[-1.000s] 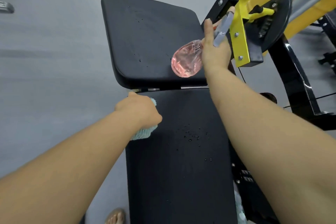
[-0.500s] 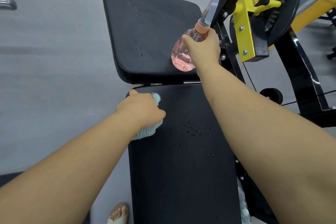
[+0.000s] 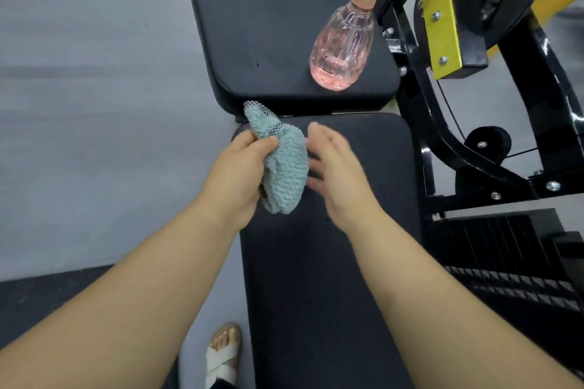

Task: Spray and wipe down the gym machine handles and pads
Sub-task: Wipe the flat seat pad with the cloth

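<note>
A pink spray bottle stands by itself on the near right corner of the black seat pad. My left hand grips a bunched light blue cloth above the far end of the long black back pad. Just right of the cloth is my right hand, fingers straight and blurred, holding nothing and close to or touching the cloth.
The machine's black and yellow frame with bolts and a roller rises to the right of the pads. Grey floor lies to the left. My sandalled foot stands beside the back pad.
My right hand set the spray bottle on the seat pad, let go and came back toward the cloth. My left hand lifted the cloth off the back pad's edge toward the middle.
</note>
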Motion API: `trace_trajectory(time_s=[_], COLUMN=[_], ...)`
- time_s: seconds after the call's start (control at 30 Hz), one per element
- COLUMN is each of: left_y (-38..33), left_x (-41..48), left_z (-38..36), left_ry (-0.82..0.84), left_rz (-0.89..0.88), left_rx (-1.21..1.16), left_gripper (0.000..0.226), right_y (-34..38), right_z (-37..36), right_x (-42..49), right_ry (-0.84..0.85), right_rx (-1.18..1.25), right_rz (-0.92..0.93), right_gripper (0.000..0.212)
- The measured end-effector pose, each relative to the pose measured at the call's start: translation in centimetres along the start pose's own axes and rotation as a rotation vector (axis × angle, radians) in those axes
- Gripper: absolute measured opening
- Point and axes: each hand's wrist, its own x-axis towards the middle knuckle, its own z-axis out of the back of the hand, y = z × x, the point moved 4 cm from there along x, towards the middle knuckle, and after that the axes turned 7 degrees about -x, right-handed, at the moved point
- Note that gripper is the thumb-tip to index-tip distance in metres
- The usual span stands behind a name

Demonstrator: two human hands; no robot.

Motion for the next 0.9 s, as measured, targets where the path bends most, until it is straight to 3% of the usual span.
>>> trace_trajectory(time_s=[0.07, 0.1, 0.27, 0.33, 0.4, 0.53, 0.67, 0.8, 0.9], left_y=[0.6, 0.9, 1.6, 2.6, 3.9, 5.2, 5.7, 7.6, 9.8], left_x=[-0.5, -0.7, -2.4, -3.0, -3.7, -5.1, -6.0, -6.4, -7.8], left_z=[-0.2, -0.2, -0.2, -0.5, -1.2, -2.6, -3.2, -3.0, -3.5], left_ry=[0.034, 0.043, 0.037, 0.058, 0.107, 0.184, 0.191, 0.121, 0.124], left_rz=[-0.024, -0.054, -0.253, -0.21, -0.121, 0.028, 0.038, 0.019, 0.146], left_rx=[-0.025, 0.025, 0.362, 0.343, 0.269, 0.001, 0.045, 0.222, 0.264], left_gripper=[0.021, 0.02, 0.017, 0.019, 0.022, 0.024, 0.024, 0.033, 0.029], right_y=[-1.8, -2.4, -3.4, -3.7, -4.2, -5.7, -7.0, -7.4, -7.1], right_z=[-1.3, -1.3, 2.2, 3.9, 5.2, 6.4, 7.5, 9.4, 10.4], right_x=[-2.2, -3.0, -5.3, -6.1, -6.6, -7.6, -9.1, -10.0, -11.0], right_ry=[0.239, 0.269, -0.01, -0.091, -0.066, 0.232, 0.411, 0.283, 0.223], right_rx=[0.069, 0.066, 0.016, 0.025, 0.108, 0.407, 0.312, 0.324, 0.468], right_rz=[-0.079, -0.086, -0.001, 0.03, 0.0, -0.158, -0.214, -0.115, -0.055], right_gripper=[0.051, 0.05, 0.033, 0.036, 0.037, 0.073, 0.08, 0.079, 0.07])
